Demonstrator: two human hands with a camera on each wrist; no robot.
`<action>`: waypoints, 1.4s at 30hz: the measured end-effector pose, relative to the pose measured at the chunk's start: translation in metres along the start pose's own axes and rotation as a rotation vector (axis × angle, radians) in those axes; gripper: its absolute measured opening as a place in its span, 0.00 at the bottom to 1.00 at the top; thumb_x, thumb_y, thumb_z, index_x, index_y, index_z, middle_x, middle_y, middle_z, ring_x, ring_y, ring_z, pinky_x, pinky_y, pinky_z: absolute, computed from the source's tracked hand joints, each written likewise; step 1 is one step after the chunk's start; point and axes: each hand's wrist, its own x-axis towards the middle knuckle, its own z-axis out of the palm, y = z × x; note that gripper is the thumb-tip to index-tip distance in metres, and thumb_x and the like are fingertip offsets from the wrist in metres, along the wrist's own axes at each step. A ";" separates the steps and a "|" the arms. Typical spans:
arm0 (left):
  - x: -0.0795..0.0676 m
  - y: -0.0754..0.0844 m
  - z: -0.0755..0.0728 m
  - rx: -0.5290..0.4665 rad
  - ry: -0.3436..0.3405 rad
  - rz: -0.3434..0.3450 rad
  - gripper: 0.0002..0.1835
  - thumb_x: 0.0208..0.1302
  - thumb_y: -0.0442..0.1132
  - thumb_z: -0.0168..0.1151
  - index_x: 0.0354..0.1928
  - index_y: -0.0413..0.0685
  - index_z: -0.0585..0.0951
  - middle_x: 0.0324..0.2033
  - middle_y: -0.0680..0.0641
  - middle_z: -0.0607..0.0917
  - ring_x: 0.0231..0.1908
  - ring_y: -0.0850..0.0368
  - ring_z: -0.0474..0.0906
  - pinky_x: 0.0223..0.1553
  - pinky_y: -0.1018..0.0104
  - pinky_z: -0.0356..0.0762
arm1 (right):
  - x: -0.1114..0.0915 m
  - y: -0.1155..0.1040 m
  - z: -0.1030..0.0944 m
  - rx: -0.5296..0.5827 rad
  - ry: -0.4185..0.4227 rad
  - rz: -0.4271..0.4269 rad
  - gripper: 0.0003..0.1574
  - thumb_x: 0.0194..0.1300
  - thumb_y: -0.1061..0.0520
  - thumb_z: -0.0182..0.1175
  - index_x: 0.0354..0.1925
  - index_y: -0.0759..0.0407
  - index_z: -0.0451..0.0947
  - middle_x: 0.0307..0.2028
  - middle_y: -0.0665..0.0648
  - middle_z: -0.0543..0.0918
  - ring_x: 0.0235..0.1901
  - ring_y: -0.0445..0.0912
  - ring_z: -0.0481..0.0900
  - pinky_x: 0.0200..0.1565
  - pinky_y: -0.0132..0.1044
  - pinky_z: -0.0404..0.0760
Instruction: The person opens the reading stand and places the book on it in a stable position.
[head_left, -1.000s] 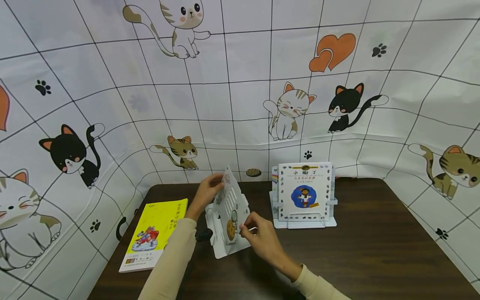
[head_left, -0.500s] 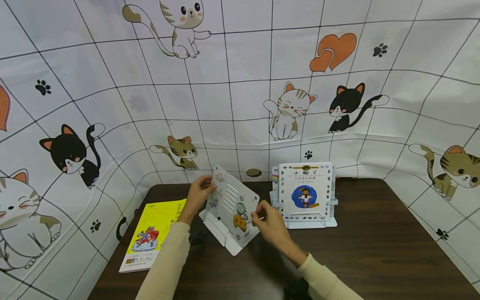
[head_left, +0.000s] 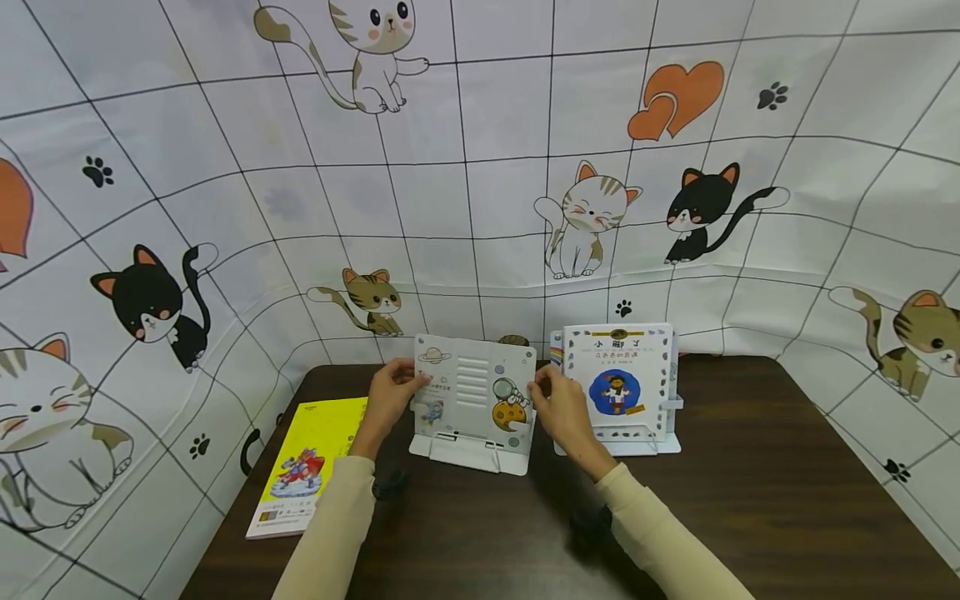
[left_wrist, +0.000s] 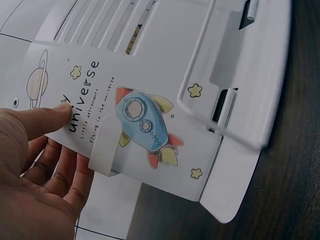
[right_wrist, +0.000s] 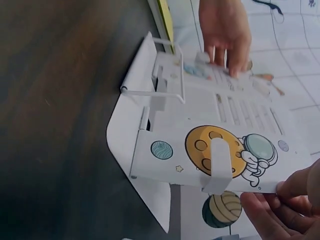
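A white book stand [head_left: 471, 392] printed with a planet, a rocket and an astronaut stands at the middle of the table, its panel tilted back. My left hand [head_left: 391, 395] pinches its left edge, thumb on the front by the lettering and fingers behind, as the left wrist view shows. On the opposite edge, my right hand [head_left: 561, 410] pinches the panel beside the astronaut print [right_wrist: 257, 155]. A wire page holder [left_wrist: 200, 75] crosses the lower front, above the base ledge [right_wrist: 135, 100]. No book lies on this stand.
Just right of it, a second white stand [head_left: 667, 446] holds a white picture book [head_left: 617, 392] upright. A yellow book [head_left: 311, 458] lies flat at the table's left side. Behind the dark wooden table [head_left: 720, 500] hangs a cat-print cloth [head_left: 495, 208].
Both hands have turned the stand from nearly edge-on to facing me, with its right side swinging back toward the second stand. The head view has shifted slightly.
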 end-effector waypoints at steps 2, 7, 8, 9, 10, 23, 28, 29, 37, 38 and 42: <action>-0.002 0.001 0.001 0.006 0.008 0.004 0.18 0.69 0.38 0.73 0.58 0.40 0.83 0.47 0.39 0.86 0.43 0.57 0.81 0.41 0.74 0.78 | 0.006 0.002 0.001 -0.021 0.014 0.011 0.05 0.72 0.63 0.68 0.41 0.65 0.81 0.31 0.61 0.90 0.27 0.48 0.85 0.30 0.38 0.79; -0.004 0.002 0.001 0.012 0.025 0.016 0.18 0.69 0.38 0.74 0.56 0.38 0.83 0.46 0.38 0.87 0.42 0.58 0.81 0.41 0.76 0.78 | 0.017 0.005 0.006 -0.094 0.023 0.015 0.07 0.75 0.60 0.67 0.44 0.65 0.84 0.35 0.62 0.91 0.30 0.49 0.86 0.31 0.41 0.82; -0.004 0.002 0.001 0.010 0.029 0.018 0.17 0.69 0.38 0.74 0.55 0.38 0.84 0.46 0.38 0.88 0.42 0.58 0.81 0.41 0.76 0.78 | 0.019 0.005 0.006 -0.105 0.022 0.012 0.08 0.75 0.60 0.66 0.44 0.65 0.84 0.35 0.62 0.91 0.29 0.49 0.86 0.31 0.41 0.82; -0.004 0.001 0.001 0.010 0.032 0.017 0.17 0.69 0.38 0.74 0.55 0.38 0.84 0.46 0.38 0.88 0.41 0.59 0.81 0.40 0.76 0.78 | 0.020 0.005 0.007 -0.112 0.020 0.008 0.08 0.75 0.59 0.66 0.45 0.65 0.85 0.35 0.62 0.91 0.28 0.49 0.86 0.31 0.41 0.82; -0.004 0.001 0.001 0.008 0.034 0.017 0.17 0.68 0.37 0.74 0.54 0.38 0.84 0.45 0.38 0.88 0.41 0.59 0.81 0.40 0.76 0.78 | 0.022 0.006 0.007 -0.115 0.018 0.007 0.08 0.76 0.59 0.66 0.45 0.65 0.85 0.35 0.62 0.91 0.28 0.49 0.86 0.30 0.42 0.82; -0.004 -0.003 0.002 0.017 0.053 -0.019 0.19 0.68 0.40 0.75 0.56 0.39 0.83 0.46 0.39 0.87 0.42 0.57 0.81 0.41 0.74 0.77 | 0.026 0.005 0.008 -0.162 0.037 -0.012 0.09 0.75 0.58 0.67 0.44 0.65 0.86 0.35 0.64 0.91 0.26 0.50 0.86 0.27 0.42 0.81; -0.005 -0.004 0.003 -0.005 0.048 -0.017 0.19 0.69 0.41 0.75 0.56 0.38 0.83 0.46 0.39 0.88 0.41 0.60 0.81 0.40 0.76 0.78 | 0.025 0.004 0.006 -0.165 0.037 -0.015 0.09 0.75 0.58 0.67 0.44 0.65 0.86 0.35 0.65 0.91 0.27 0.52 0.87 0.27 0.43 0.82; -0.005 -0.004 0.003 -0.009 0.044 -0.014 0.19 0.69 0.41 0.74 0.56 0.38 0.82 0.46 0.39 0.88 0.41 0.60 0.81 0.41 0.76 0.78 | 0.025 0.003 0.006 -0.163 0.033 -0.013 0.09 0.75 0.58 0.67 0.44 0.65 0.86 0.35 0.65 0.91 0.27 0.52 0.87 0.28 0.43 0.83; -0.014 -0.005 -0.008 0.011 0.037 0.035 0.18 0.74 0.38 0.70 0.60 0.39 0.82 0.53 0.36 0.86 0.49 0.53 0.84 0.47 0.78 0.78 | 0.016 -0.001 -0.002 -0.213 -0.006 -0.030 0.08 0.74 0.59 0.67 0.40 0.64 0.87 0.33 0.62 0.91 0.26 0.50 0.85 0.27 0.41 0.82; -0.015 -0.005 -0.011 0.016 0.040 0.045 0.18 0.74 0.38 0.69 0.60 0.39 0.82 0.53 0.35 0.86 0.49 0.52 0.85 0.46 0.78 0.79 | 0.014 -0.003 -0.003 -0.217 -0.002 -0.043 0.08 0.74 0.59 0.67 0.39 0.64 0.87 0.32 0.61 0.91 0.25 0.49 0.85 0.27 0.40 0.82; -0.024 -0.007 -0.027 0.045 0.077 0.061 0.14 0.76 0.38 0.67 0.57 0.37 0.83 0.50 0.34 0.87 0.44 0.52 0.87 0.45 0.76 0.84 | 0.002 -0.011 -0.002 -0.138 -0.038 -0.072 0.06 0.72 0.61 0.69 0.37 0.63 0.86 0.29 0.58 0.90 0.23 0.44 0.84 0.26 0.36 0.81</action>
